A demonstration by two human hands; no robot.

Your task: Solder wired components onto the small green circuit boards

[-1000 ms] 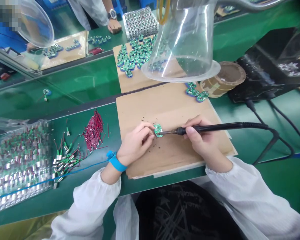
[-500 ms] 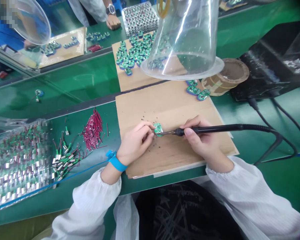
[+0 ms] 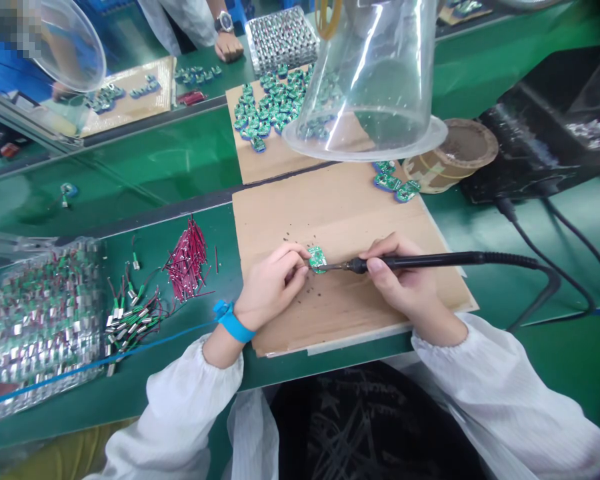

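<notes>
A small green circuit board [image 3: 317, 257] lies on the brown cardboard sheet [image 3: 280, 207] in front of me. My left hand [image 3: 275, 280], with a blue strap on the wrist, is pinched closed at the board's left edge. What its fingertips hold is hidden. From the right, my right hand [image 3: 403, 277] grips the black handle of a soldering iron [image 3: 430, 259]. The iron lies nearly level, its metal tip at the lower part of the board. Small dark specks are scattered on the cardboard around the board.
Red wires [image 3: 187, 260] and green-wired metal parts [image 3: 133, 323] lie left, beside a packed plastic tray [image 3: 45, 313]. A clear funnel hood [image 3: 365, 100] hangs ahead, near many circuit boards [image 3: 275, 100]. A round tub [image 3: 453, 153] and black box [image 3: 530, 127] stand right. Another person's hand [image 3: 229, 47] rests opposite.
Both my hands and the iron hold almost the same place at the board. A reddish-brown shape has appeared over the tray at the left edge. The view has shifted slightly.
</notes>
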